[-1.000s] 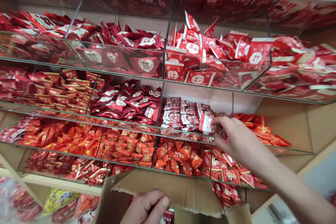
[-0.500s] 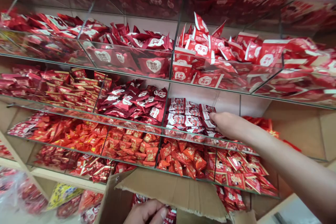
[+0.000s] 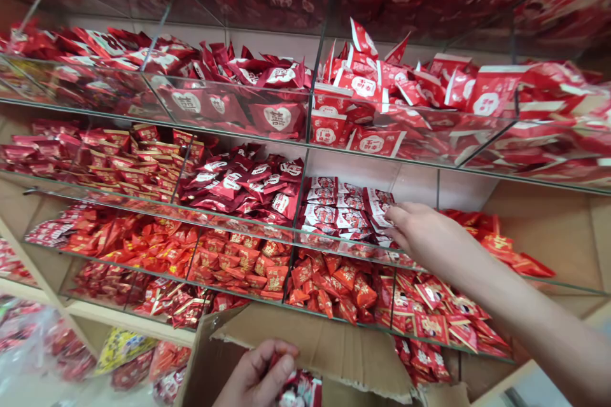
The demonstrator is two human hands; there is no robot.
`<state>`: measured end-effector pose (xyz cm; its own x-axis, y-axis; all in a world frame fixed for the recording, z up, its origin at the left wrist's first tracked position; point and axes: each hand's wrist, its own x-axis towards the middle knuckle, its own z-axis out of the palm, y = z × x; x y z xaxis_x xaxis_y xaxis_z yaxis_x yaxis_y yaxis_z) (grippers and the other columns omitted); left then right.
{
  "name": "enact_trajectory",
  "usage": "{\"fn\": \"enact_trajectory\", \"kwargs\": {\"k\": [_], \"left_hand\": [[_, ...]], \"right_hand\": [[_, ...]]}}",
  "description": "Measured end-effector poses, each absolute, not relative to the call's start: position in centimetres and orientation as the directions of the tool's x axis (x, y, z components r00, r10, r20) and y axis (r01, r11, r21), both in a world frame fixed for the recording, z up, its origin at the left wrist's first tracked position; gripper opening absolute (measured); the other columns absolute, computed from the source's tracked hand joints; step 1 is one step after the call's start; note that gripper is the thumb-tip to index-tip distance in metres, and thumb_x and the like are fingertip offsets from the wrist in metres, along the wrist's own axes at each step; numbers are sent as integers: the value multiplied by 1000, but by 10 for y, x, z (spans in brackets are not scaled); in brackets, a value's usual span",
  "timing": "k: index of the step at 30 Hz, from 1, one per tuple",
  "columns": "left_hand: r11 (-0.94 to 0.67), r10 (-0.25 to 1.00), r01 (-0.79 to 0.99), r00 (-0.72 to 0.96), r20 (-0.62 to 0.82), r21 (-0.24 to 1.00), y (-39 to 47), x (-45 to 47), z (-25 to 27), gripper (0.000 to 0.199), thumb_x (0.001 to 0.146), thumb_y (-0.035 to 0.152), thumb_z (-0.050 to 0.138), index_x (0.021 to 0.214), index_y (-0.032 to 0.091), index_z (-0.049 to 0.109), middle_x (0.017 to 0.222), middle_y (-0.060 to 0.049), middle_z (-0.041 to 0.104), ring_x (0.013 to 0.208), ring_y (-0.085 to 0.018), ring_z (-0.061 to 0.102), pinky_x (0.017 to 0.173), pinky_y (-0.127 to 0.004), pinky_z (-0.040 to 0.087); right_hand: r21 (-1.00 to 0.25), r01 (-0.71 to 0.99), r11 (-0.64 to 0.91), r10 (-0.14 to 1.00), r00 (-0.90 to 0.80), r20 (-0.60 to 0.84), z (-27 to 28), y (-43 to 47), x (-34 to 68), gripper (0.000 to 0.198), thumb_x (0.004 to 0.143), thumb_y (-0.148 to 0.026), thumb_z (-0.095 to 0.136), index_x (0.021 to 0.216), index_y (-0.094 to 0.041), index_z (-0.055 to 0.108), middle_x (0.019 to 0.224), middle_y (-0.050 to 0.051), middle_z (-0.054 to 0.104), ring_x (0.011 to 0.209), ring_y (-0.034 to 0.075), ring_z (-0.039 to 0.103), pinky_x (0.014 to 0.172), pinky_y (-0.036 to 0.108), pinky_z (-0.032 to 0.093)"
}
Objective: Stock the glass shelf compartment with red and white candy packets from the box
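— Since half a second ago, what has moved?

— Your right hand (image 3: 427, 238) has barely shifted; it was already pressed to the white-and-red packets (image 3: 344, 210) and it rests there now, fingers flat against their right end, nothing pinched that I can see. Your left hand (image 3: 255, 375) has risen a little in the cardboard box (image 3: 334, 346) and now closes its grip on a small packet (image 3: 296, 388).

— Where do those packets sit?

— In a glass compartment of the second shelf from the top in view, just right of the dark red heart packets (image 3: 243, 187), with the glass front lip (image 3: 344, 243) right below them.

— What could go wrong?

— I'd judge that a hard push from your right hand could topple the neat stack backward or over the low lip, into the orange-red sweets (image 3: 334, 283) beneath. And the open box flap, close under the lowest shelf, could catch your left wrist as you lift.

— Counts?

— Two hands, one box, one packet in your left grip. The white-and-red packets show about three rows stacked; the exact number I cannot tell. Four glass tiers are in view.
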<state>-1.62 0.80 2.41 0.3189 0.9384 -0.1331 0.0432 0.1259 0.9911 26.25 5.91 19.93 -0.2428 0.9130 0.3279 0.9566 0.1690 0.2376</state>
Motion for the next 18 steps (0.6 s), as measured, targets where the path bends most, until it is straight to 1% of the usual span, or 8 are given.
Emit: {"fn": "enact_trajectory", "kwargs": {"k": [2,4,6,8,10,12,15,18], "left_hand": [[159,947,-54,291,-137,986,10,-11,34,49,65,62,63,85,17,62,64,5,52,57,-9,44,55,-21,38],[165,934,-101,335,-123,981,12,-3,51,45,64,54,68,89,18,59,64,5,54,55,-8,45,53,-21,38],[128,927,-125,369,-74,984,14,6,71,43,62,46,73,90,18,59,68,4,57,56,-9,47,54,-21,40],[52,935,-142,356,2,988,18,17,89,39,59,39,76,87,17,61,69,3,59,60,-9,50,57,-22,43],[27,936,-156,350,30,987,23,28,102,35,57,37,76,81,17,62,61,4,57,54,-8,49,52,-21,42],[26,938,-159,344,31,987,27,36,108,31,58,39,74,75,16,63,54,6,54,47,-7,44,44,-19,39],[30,949,-191,313,32,981,30,43,108,31,63,43,71,75,15,64,54,5,54,45,-6,42,40,-17,38],[30,939,-246,339,57,969,32,45,107,36,67,48,66,84,16,63,54,5,55,44,-6,44,39,-18,39]], "right_hand": [[34,957,287,872,-276,404,187,30,244,23,88,-28,39,85,-16,59,83,10,63,82,23,59,73,37,47],[-270,878,395,885,-285,368,166,4,225,27,87,-39,44,98,-20,58,91,8,64,82,20,60,71,34,49],[-545,741,393,919,-301,254,142,-13,210,35,82,-45,52,109,-24,54,93,5,65,78,17,61,67,30,49],[-717,623,312,944,-288,161,123,-19,202,29,81,-45,53,99,-23,57,79,1,63,68,14,57,59,26,45],[-821,522,232,966,-225,129,111,-17,200,27,82,-45,51,76,-20,56,62,-3,53,57,11,48,51,24,39],[-894,411,179,980,-153,126,104,-11,203,34,82,-46,49,62,-19,50,55,-4,46,53,10,43,50,23,35],[-963,225,150,987,-90,132,99,-6,207,36,83,-44,49,58,-18,51,54,-3,48,54,10,43,52,23,36],[-979,125,160,987,-30,158,94,-6,208,34,82,-42,52,58,-18,55,55,-2,52,55,10,45,53,22,38]]}}
